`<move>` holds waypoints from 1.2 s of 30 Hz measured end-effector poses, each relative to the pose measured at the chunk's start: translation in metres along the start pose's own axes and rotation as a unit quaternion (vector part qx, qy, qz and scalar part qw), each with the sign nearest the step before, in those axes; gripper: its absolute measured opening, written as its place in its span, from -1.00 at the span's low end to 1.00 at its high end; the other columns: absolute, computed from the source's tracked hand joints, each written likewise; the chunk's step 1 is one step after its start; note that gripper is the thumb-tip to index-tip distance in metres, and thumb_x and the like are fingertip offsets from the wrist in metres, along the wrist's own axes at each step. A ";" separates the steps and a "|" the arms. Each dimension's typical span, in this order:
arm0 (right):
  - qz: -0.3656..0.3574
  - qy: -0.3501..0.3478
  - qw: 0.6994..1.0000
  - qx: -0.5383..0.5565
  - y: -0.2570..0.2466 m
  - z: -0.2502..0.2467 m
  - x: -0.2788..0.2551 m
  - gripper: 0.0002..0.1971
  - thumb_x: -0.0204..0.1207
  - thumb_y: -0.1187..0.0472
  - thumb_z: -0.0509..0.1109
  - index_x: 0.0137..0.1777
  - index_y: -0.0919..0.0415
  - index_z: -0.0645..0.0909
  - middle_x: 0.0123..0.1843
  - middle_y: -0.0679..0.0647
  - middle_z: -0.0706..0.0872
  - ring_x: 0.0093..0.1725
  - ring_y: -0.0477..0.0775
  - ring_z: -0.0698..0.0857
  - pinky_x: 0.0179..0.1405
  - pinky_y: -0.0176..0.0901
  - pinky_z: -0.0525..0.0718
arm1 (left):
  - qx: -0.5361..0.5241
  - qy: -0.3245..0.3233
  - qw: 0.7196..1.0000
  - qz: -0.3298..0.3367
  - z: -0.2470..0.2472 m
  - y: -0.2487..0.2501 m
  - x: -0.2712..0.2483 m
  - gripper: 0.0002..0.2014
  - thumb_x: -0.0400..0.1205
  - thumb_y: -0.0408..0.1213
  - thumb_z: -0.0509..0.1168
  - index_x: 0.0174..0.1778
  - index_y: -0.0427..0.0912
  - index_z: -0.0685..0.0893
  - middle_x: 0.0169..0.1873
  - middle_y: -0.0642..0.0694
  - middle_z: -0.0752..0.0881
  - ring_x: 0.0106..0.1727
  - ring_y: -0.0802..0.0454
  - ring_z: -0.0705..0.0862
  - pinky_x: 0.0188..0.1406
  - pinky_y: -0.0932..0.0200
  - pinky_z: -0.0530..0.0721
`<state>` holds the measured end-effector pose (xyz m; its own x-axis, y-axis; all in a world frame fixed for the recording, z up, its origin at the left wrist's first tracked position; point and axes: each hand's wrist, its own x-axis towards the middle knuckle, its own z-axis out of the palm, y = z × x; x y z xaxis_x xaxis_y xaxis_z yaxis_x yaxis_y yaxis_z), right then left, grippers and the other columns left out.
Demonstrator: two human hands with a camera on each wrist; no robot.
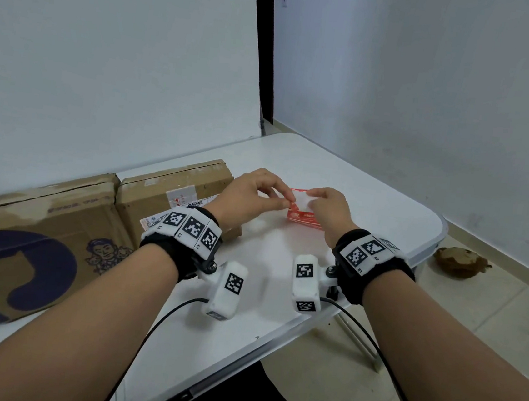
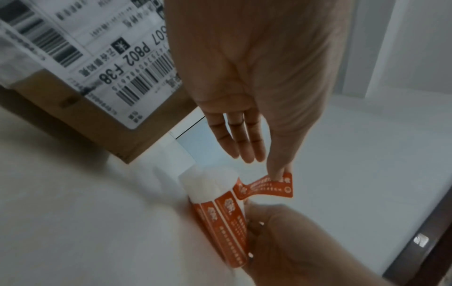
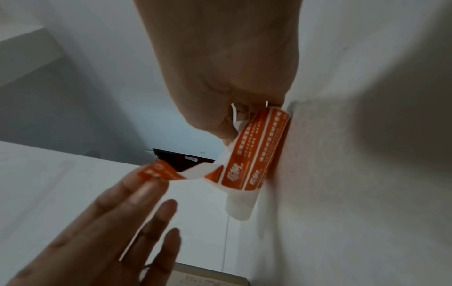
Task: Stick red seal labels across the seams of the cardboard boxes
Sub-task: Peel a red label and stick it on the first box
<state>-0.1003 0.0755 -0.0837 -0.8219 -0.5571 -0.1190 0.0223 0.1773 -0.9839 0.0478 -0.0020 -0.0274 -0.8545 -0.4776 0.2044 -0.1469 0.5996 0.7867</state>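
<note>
Over the white table (image 1: pixel 263 265), my two hands meet at a sheet of red seal labels (image 1: pixel 303 219). My right hand (image 1: pixel 309 195) grips the curled sheet (image 3: pixel 257 154) by its far end. My left hand (image 2: pixel 278 172) pinches the free end of one red label (image 2: pixel 269 186) between thumb and forefinger. That label (image 3: pixel 159 172) is half peeled, its other end still on the white backing. The other left fingers are stretched out. A small cardboard box (image 1: pixel 166 186) with a shipping label (image 2: pixel 110 63) stands just left of my left hand, beside a larger printed box (image 1: pixel 36 218).
The table's rounded right corner (image 1: pixel 437 225) is close to my right hand, with tiled floor beyond. A brown object (image 1: pixel 460 263) lies on the floor by the wall. Black cables (image 1: pixel 158 326) trail from both wrist cameras across the table's front edge.
</note>
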 end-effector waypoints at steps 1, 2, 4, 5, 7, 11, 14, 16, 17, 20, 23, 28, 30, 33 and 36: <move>-0.007 0.011 1.000 -0.003 0.002 0.000 0.003 -0.68 0.51 0.47 0.16 0.14 0.20 0.62 0.27 0.21 0.65 0.14 0.24 0.71 -0.42 -0.25 0.53 | -0.030 0.004 1.000 -0.007 -0.002 0.004 -0.001 -0.89 0.47 -0.26 0.48 -0.10 -0.11 0.80 0.04 -0.10 0.71 -0.12 0.20 0.64 0.13 0.19 0.54; -0.010 0.011 1.000 -0.011 0.002 0.001 0.002 -0.68 0.50 0.48 0.14 0.09 0.16 0.61 0.27 0.21 0.66 0.13 0.25 0.71 -0.39 -0.22 0.57 | -0.064 0.010 0.998 -0.017 -0.004 0.008 -0.002 -0.88 0.48 -0.27 0.47 -0.08 -0.12 0.79 0.05 -0.18 0.74 -0.10 0.15 0.65 0.14 0.15 0.55; -0.026 0.013 0.999 -0.038 0.003 0.003 0.003 -0.67 0.48 0.48 0.14 0.00 0.08 0.61 0.26 0.20 0.66 0.10 0.25 0.72 -0.22 -0.13 0.66 | -0.132 0.027 0.990 -0.033 -0.008 0.016 -0.002 -0.89 0.50 -0.30 0.45 -0.08 -0.12 0.77 0.00 -0.25 0.79 -0.08 0.12 0.67 0.12 0.14 0.57; -0.036 0.011 0.998 -0.050 0.003 0.004 0.003 -0.66 0.47 0.48 0.15 -0.04 0.05 0.62 0.27 0.19 0.65 0.10 0.25 0.72 -0.14 -0.08 0.69 | -0.159 0.039 0.986 -0.038 -0.011 0.018 0.000 -0.91 0.51 -0.32 0.44 -0.10 -0.10 0.76 -0.04 -0.18 0.80 -0.08 0.12 0.67 0.10 0.16 0.58; -0.052 0.033 0.994 -0.088 0.000 0.005 0.003 -0.68 0.45 0.40 0.21 -0.06 -0.04 0.65 0.33 0.17 0.56 0.17 0.23 0.66 0.07 0.06 0.71 | -0.207 0.064 0.974 -0.064 -0.017 0.022 0.005 -0.91 0.53 -0.35 0.41 -0.13 -0.06 0.74 -0.08 -0.02 0.78 -0.06 0.14 0.67 0.08 0.18 0.58; -0.136 0.084 0.980 -0.122 -0.024 0.007 -0.001 -0.77 0.51 0.25 0.32 0.10 0.00 0.69 0.39 0.11 0.42 0.40 0.16 0.43 0.37 0.06 0.51 | -0.302 0.091 0.938 -0.146 -0.032 0.028 0.011 -0.84 0.58 -0.41 0.33 -0.01 -0.12 0.73 -0.18 0.02 0.73 -0.12 0.14 0.65 -0.03 0.28 0.60; -0.195 0.052 0.979 -0.025 -0.048 0.012 -0.008 -0.87 0.55 0.23 0.35 0.01 0.07 0.70 0.22 0.07 0.61 0.21 0.03 0.59 -0.18 -0.50 0.64 | -0.345 0.109 0.920 -0.151 -0.043 0.037 0.010 -0.83 0.59 -0.45 0.29 -0.02 -0.15 0.74 -0.19 0.00 0.73 -0.15 0.14 0.63 -0.08 0.31 0.61; -0.211 0.018 0.977 0.030 -0.061 0.018 -0.013 -0.91 0.56 0.23 0.36 -0.04 0.10 0.70 0.00 0.00 0.72 -0.02 -0.05 0.65 -0.22 -0.47 0.59 | -0.344 0.126 0.920 -0.143 -0.050 0.041 0.009 -0.81 0.58 -0.46 0.28 -0.02 -0.14 0.75 -0.17 0.01 0.73 -0.11 0.13 0.62 -0.05 0.30 0.61; -0.218 -0.001 0.975 0.047 -0.067 0.021 -0.014 -0.92 0.56 0.22 0.37 -0.04 0.11 0.70 -0.09 -0.03 0.73 -0.10 -0.07 0.66 -0.15 -0.36 0.60 | -0.341 0.135 0.919 -0.144 -0.053 0.042 0.009 -0.79 0.58 -0.46 0.27 -0.01 -0.14 0.76 -0.16 0.01 0.73 -0.09 0.13 0.62 -0.03 0.28 0.61; -0.233 -0.066 0.968 0.065 -0.079 0.031 -0.019 -0.89 0.56 0.20 0.39 0.00 0.17 0.72 -0.18 -0.01 0.75 -0.22 -0.07 0.70 -0.19 -0.30 0.61 | -0.348 0.160 0.909 -0.163 -0.065 0.040 0.007 -0.75 0.58 -0.47 0.25 0.06 -0.18 0.76 -0.10 -0.02 0.73 -0.06 0.12 0.61 0.05 0.23 0.60; -0.247 -0.110 0.961 0.066 -0.088 0.043 -0.025 -0.89 0.56 0.19 0.41 -0.04 0.20 0.74 -0.24 0.00 0.76 -0.30 -0.13 0.69 -0.25 -0.35 0.62 | -0.358 0.174 0.900 -0.180 -0.078 0.035 0.002 -0.73 0.58 -0.47 0.25 0.13 -0.20 0.76 -0.04 -0.05 0.71 -0.05 0.12 0.61 0.03 0.24 0.61; -0.266 -0.142 0.952 0.058 -0.096 0.062 -0.036 -0.83 0.54 0.18 0.44 0.00 0.27 0.73 -0.22 0.01 0.76 -0.32 -0.16 0.68 -0.30 -0.37 0.60 | -0.350 0.185 0.898 -0.191 -0.096 0.030 -0.009 -0.72 0.59 -0.45 0.24 0.14 -0.18 0.75 -0.09 -0.02 0.70 -0.02 0.11 0.62 0.05 0.21 0.65; -0.275 -0.150 0.949 0.047 -0.097 0.071 -0.040 -0.85 0.53 0.19 0.45 -0.02 0.26 0.73 -0.23 0.01 0.76 -0.31 -0.16 0.69 -0.32 -0.38 0.61 | -0.345 0.188 0.900 -0.188 -0.103 0.029 -0.014 -0.71 0.59 -0.45 0.23 0.16 -0.18 0.75 -0.06 -0.02 0.71 0.02 0.11 0.62 0.04 0.21 0.65; -0.287 -0.160 0.944 0.030 -0.100 0.083 -0.044 -0.93 0.52 0.21 0.45 -0.09 0.20 0.72 -0.26 -0.01 0.75 -0.35 -0.22 0.68 -0.35 -0.41 0.59 | -0.329 0.196 0.905 -0.184 -0.111 0.026 -0.021 -0.72 0.59 -0.45 0.23 0.12 -0.18 0.76 -0.01 -0.03 0.72 0.06 0.10 0.63 -0.03 0.24 0.63; -0.288 -0.173 0.942 0.000 -0.102 0.091 -0.045 -0.94 0.52 0.23 0.44 -0.18 0.12 0.70 -0.29 -0.04 0.73 -0.36 -0.22 0.66 -0.33 -0.41 0.58 | -0.244 0.215 0.931 -0.165 -0.118 0.020 -0.026 -0.72 0.58 -0.46 0.22 0.03 -0.13 0.78 0.02 0.00 0.72 0.09 0.09 0.62 0.03 0.24 0.62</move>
<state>-0.0137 0.0087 0.0099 -0.4626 -0.7921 0.3983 -0.3709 -0.2351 -0.8984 0.1265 -0.0533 0.0520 -0.5096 -0.8597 0.0351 -0.0329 0.0602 0.9976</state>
